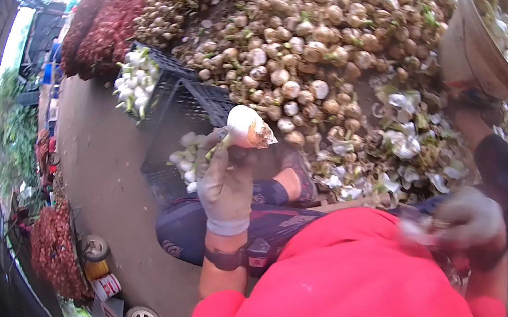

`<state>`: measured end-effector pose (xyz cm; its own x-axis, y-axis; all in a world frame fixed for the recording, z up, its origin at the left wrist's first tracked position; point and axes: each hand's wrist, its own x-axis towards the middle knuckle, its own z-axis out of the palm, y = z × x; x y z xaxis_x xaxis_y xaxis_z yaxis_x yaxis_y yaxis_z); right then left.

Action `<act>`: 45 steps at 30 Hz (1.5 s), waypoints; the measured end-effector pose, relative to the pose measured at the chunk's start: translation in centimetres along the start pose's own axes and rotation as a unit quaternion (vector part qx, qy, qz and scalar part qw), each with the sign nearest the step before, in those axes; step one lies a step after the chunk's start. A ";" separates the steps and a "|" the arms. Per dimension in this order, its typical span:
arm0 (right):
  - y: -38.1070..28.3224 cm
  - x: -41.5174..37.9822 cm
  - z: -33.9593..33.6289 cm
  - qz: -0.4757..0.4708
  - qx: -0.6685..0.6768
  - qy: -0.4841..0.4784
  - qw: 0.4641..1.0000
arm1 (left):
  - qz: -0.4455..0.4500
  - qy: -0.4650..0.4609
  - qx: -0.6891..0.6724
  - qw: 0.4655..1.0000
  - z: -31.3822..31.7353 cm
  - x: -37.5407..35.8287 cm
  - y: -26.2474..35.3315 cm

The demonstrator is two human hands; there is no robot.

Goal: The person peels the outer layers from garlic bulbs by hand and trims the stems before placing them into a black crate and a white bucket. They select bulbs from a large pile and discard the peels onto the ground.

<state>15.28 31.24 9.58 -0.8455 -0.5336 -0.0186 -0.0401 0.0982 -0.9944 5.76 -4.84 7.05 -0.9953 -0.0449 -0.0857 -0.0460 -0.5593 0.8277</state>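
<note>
White bulb [246,127] sticks up from the left hand [227,184], which pinches its lower end.

Bright red top [372,295], lower centre; pale grey glove [228,191], mid-frame; white bulb [247,128] with brown papery end; black latticed crate [206,104]; tan-brown heap [315,40], top; dark red sacks [109,17], upper left; cream bucket [473,51], upper right.

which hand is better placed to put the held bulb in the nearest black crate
Left, most likely: the left hand already grips the bulb beside that crate, while the right hand is off on the far side.
</note>
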 end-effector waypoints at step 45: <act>8.3 6.5 1.5 0.340 -0.478 0.089 0.805 | 0.133 -0.356 -0.045 0.924 19.6 8.3 14.0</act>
<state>10.23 27.29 1.04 -0.9045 0.0359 -0.4249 0.1442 0.9635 -0.2254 -4.76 3.15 28.82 -0.7763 0.3471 0.5262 0.1833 -0.6743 0.7153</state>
